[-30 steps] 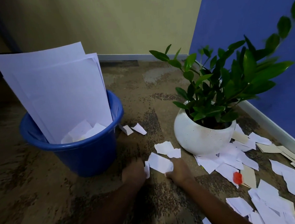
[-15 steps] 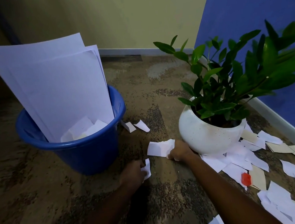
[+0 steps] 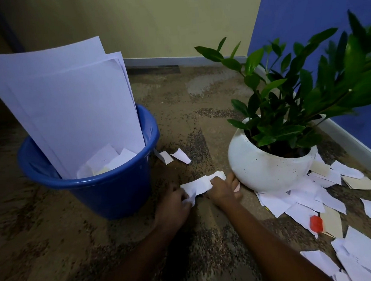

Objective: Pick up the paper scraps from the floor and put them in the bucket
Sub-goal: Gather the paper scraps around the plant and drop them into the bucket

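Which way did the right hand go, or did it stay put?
Yes, it moved. The right hand went forward, away from the person, to right beside the pot, gripping a scrap.

Stretched forward and low, left hand [image 3: 174,205] and right hand [image 3: 223,189] sit close together, fingers curled round paper scraps [image 3: 197,185].

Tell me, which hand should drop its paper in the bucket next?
Probably the left hand: it grips a paper scrap and sits beside the blue bucket. The right hand is farther, by the white pot.
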The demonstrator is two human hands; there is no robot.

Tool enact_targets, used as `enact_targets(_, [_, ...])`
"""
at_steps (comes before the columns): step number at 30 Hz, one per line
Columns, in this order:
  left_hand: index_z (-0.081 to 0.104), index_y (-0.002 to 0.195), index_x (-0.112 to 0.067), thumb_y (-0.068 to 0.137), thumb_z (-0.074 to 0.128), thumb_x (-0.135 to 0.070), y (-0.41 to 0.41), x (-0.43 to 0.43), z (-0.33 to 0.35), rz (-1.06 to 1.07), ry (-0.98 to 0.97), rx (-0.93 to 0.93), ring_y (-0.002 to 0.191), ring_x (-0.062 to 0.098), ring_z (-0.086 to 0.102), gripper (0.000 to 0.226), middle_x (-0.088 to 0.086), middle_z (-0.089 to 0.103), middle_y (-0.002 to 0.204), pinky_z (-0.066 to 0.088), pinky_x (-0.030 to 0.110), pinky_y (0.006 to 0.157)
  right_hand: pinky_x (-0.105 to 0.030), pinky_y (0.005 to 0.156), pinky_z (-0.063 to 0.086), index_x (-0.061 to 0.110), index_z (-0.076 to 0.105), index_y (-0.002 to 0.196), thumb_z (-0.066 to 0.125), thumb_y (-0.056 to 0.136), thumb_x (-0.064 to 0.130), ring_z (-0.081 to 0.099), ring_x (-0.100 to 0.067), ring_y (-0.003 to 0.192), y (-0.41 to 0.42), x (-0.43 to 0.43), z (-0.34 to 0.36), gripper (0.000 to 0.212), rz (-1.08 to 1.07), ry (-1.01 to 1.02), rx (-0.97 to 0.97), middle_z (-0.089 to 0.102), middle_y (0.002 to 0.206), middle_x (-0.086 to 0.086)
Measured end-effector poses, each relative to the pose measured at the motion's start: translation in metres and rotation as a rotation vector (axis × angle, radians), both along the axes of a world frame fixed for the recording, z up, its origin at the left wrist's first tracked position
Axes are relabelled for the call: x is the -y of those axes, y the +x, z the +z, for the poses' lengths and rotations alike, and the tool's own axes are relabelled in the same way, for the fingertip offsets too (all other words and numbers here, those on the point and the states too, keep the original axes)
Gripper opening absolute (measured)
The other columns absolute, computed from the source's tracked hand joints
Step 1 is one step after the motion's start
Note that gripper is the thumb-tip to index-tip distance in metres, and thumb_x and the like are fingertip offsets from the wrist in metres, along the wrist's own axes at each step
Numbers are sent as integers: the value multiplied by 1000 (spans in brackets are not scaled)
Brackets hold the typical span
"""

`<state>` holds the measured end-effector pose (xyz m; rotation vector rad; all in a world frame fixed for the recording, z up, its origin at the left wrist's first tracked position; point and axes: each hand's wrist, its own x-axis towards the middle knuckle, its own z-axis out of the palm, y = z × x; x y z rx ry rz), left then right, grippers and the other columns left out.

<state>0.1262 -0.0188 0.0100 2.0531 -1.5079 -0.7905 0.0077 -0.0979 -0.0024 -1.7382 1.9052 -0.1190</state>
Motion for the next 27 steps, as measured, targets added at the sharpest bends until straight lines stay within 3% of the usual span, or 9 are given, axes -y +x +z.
enact_targets(3, [66,96,-5,91,57,-31,-3,15,8,-40,20,-18,129,21,47,28,8,45,141,40,29,105,-47,118,11,26,48,130,54,90,34,4,-31,145,-4,1,3,42,26,31,31,9,155,-10])
enact_targets(5, [68,98,1,91,59,-31,-7,26,13,-47,103,-69,133,30,45,34,16,51,138,40,38,110,-46,118,16,23,47,130,52,91,34,10,-31,144,-8,1,3,41,78,20,1,14,153,-11])
enact_targets(7, [69,99,5,92,56,-32,-9,33,16,-60,153,-58,136,31,41,40,20,52,137,36,38,113,-45,114,23,22,49,127,48,93,31,17,-31,140,-11,-1,3,35,122,-16,-41,21,149,-11])
enact_targets(13, [69,94,9,86,64,-34,-13,43,10,-40,192,-101,100,30,66,44,21,71,102,44,27,85,-38,100,40,12,56,121,42,96,14,42,-30,124,-22,-4,1,29,217,-215,-131,46,134,-14])
enact_targets(15, [69,97,7,83,67,-30,-13,43,5,-48,190,-104,102,29,65,40,20,70,105,46,32,89,-33,97,41,11,64,111,49,92,8,50,-27,118,-26,-5,-2,25,212,-242,-3,56,125,-12])
enact_targets(20, [57,95,-2,88,61,-9,-9,34,-2,48,108,-238,111,32,59,11,20,62,105,47,37,92,-26,81,41,7,72,92,57,85,1,62,-26,103,-26,-18,-1,18,-31,-232,394,70,107,-12])
enact_targets(23, [55,113,-6,90,58,-9,-11,32,8,102,-21,-274,117,24,57,23,13,62,121,45,29,92,-27,80,42,9,72,94,58,87,6,63,-26,101,-19,-22,10,16,-93,-242,536,71,106,-12])
enact_targets(27, [49,126,-13,94,51,-13,-23,31,46,96,-341,-94,118,18,56,32,5,59,130,39,20,85,-23,77,43,8,72,98,58,89,10,62,-19,90,-1,-21,44,16,-208,-332,704,72,105,-12])
